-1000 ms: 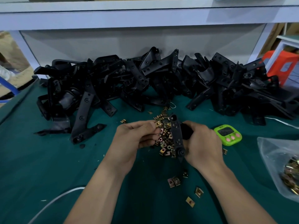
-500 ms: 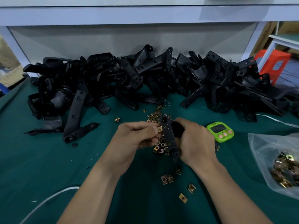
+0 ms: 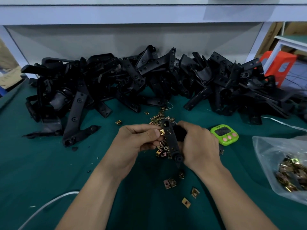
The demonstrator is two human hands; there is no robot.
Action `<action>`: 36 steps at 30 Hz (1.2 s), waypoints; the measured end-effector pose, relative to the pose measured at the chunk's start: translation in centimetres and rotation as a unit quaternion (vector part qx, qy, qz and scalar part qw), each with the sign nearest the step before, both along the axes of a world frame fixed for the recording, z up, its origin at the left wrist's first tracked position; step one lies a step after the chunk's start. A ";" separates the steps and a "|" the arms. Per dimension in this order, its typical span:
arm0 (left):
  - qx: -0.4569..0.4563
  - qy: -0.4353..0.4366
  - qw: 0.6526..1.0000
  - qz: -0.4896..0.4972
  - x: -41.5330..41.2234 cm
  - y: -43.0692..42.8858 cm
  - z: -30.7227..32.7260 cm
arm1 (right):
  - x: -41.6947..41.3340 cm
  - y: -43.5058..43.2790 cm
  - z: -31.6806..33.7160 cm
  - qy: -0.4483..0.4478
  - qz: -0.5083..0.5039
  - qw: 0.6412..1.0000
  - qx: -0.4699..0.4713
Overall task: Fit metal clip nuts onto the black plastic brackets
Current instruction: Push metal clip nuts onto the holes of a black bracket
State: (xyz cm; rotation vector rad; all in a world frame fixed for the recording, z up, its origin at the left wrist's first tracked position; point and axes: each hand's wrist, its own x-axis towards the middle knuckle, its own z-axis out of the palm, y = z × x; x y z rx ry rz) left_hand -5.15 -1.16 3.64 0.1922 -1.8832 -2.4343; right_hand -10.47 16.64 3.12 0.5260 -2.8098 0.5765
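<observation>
My right hand (image 3: pixel 197 145) grips a black plastic bracket (image 3: pixel 172 141) held upright over the green mat. Against the bracket's left edge, near its top, my left hand (image 3: pixel 136 141) pinches a brass-coloured clip nut (image 3: pixel 162 132) between thumb and fingers. Under the hands lies a small heap of loose clip nuts (image 3: pixel 162 151). A few more clip nuts (image 3: pixel 169 183) are scattered nearer to me. A long pile of black brackets (image 3: pixel 149 83) fills the back of the table.
A green digital timer (image 3: pixel 224 134) sits just right of my right hand. A clear plastic bag of clip nuts (image 3: pixel 289 165) lies at the right edge. A white cable (image 3: pixel 48 205) runs across the near left. An orange stool (image 3: pixel 279 67) stands beyond the table.
Both hands stay together at the bracket. My left hand has brought the clip nut against the bracket's upper left edge. The view has shifted slightly.
</observation>
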 end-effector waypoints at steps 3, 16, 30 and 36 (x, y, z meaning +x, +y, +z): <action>-0.003 0.001 1.000 -0.003 0.0 -0.2 -0.1 | -0.1 0.1 0.1 0.001 -0.006 1.000 0.007; 0.009 -0.010 1.000 -0.024 -0.1 0.3 -0.2 | -0.1 0.0 -0.2 0.017 -0.027 0.999 -0.029; 0.008 -0.007 1.000 -0.019 0.0 0.4 0.0 | 0.0 0.0 0.2 0.052 -0.070 0.996 -0.006; -0.017 0.002 1.000 -0.006 0.2 0.7 0.2 | -0.1 0.0 0.0 0.045 -0.077 0.996 0.021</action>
